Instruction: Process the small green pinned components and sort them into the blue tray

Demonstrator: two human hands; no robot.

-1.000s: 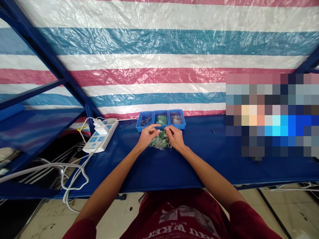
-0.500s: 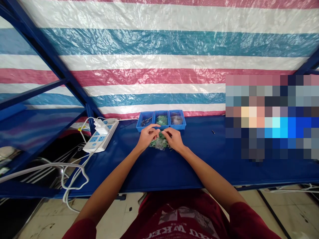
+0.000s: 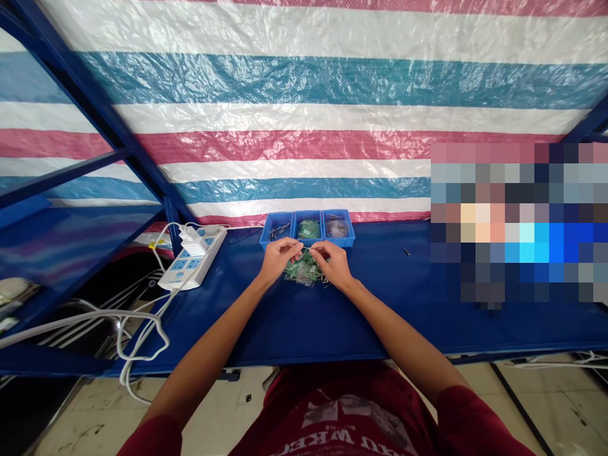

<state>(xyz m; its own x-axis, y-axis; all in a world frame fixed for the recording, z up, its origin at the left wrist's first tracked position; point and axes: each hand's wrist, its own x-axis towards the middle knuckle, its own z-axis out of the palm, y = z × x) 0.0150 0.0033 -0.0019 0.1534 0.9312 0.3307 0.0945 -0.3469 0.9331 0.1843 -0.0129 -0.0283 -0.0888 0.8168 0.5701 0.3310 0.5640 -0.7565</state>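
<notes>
My left hand (image 3: 277,258) and my right hand (image 3: 335,263) meet over a clear bag of small green circuit boards (image 3: 303,272) lying on the blue table (image 3: 304,316). Both hands are closed in a pinch, holding a small green piece (image 3: 310,251) between their fingertips just above the bag. Right behind the hands stand three joined blue bins (image 3: 307,229): the left with dark metal pins, the middle with green boards, the right with a clear bag.
A white power strip (image 3: 192,259) with a plugged-in adapter lies at the left, its white cables (image 3: 137,329) hanging off the table's front edge. A small dark screw (image 3: 406,251) lies to the right. A striped tarp (image 3: 304,114) backs the table; blue frame bars (image 3: 95,107) rise at the left.
My hands have drawn slightly closer and higher, and the fingertips now pinch a small piece between them above the bag.
</notes>
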